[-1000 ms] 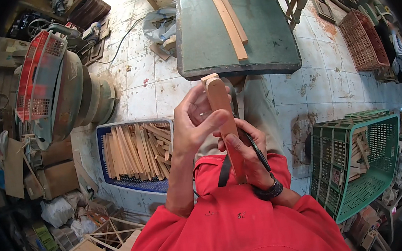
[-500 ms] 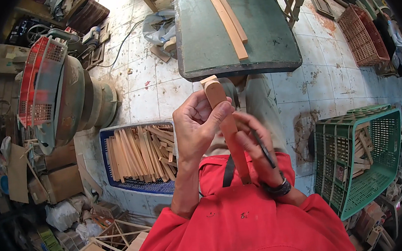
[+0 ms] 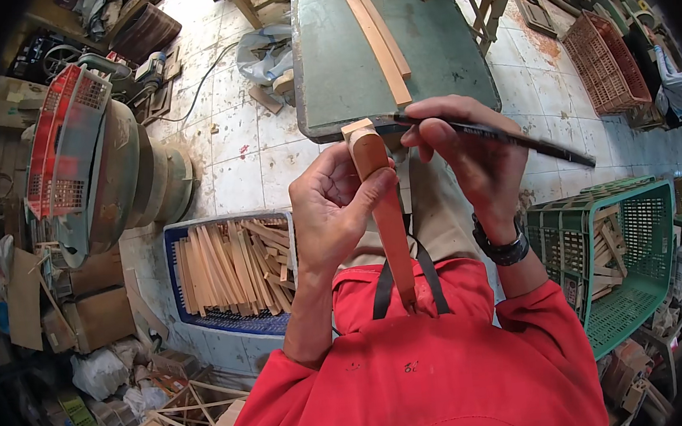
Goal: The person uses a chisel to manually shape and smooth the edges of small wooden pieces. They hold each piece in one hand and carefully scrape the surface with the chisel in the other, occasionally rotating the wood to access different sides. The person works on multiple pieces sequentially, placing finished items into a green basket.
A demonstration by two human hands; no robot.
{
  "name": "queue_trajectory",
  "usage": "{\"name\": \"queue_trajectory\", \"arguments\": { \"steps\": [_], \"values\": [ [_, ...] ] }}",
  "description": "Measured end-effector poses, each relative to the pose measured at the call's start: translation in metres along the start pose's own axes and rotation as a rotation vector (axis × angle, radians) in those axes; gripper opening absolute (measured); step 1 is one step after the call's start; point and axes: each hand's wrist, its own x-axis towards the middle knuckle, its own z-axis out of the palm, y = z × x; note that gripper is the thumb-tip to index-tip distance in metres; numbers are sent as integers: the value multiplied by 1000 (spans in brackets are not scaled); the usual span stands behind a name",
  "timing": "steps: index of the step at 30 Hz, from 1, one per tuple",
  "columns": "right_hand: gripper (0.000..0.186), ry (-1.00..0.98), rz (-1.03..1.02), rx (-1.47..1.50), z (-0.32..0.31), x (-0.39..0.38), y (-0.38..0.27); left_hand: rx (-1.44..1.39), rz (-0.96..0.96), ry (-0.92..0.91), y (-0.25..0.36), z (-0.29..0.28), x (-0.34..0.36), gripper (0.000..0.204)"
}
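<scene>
My left hand (image 3: 341, 198) grips a long wooden strip (image 3: 391, 233) near its upper end, thumb across the face. The strip runs down to my red clothing, and its upper end is rounded with a pale cut tip. In my right hand (image 3: 474, 157) is a black marker pen (image 3: 525, 142), pinched between thumb and fingers. The pen's point lies just right of the strip's upper end; whether it touches I cannot tell. Beyond my hands, two wooden strips (image 3: 379, 43) lie side by side on a dark green tabletop (image 3: 329, 76).
A blue crate (image 3: 175, 268) of wooden strips sits at the left. To the right a green crate (image 3: 588, 345) lies on its side with wood pieces inside. A round-bodied machine (image 3: 121, 159) with a red grille stands at the far left. A red basket (image 3: 603, 60) is at the far right.
My right hand has left the middle of the strip and come up to its upper end, with the pen now turned toward the wood. My left hand keeps its grip.
</scene>
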Motion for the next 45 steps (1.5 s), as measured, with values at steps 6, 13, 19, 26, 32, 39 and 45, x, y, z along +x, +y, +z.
{"name": "queue_trajectory", "arguments": {
  "steps": [6,13,19,26,32,39,45],
  "values": [
    [22,-53,-72,-121,3,1,11,78,25,-11,-3,-1,-4,33],
    [13,-46,-75,-125,3,2,11,98,-12,-4,-3,-1,-4,31],
    [11,-15,-76,-217,3,-4,7,105,-18,13,-5,1,-5,31],
    [13,102,57,-184,0,-11,2,75,6,8,-6,1,-3,30],
    [19,64,-153,-382,-7,11,-5,254,66,121,-18,11,6,24],
    [14,-201,-285,-735,-5,26,-5,357,125,121,-24,19,10,24],
    [14,-287,-250,-786,-3,28,-6,387,125,129,-24,17,9,25]
  ]
}}
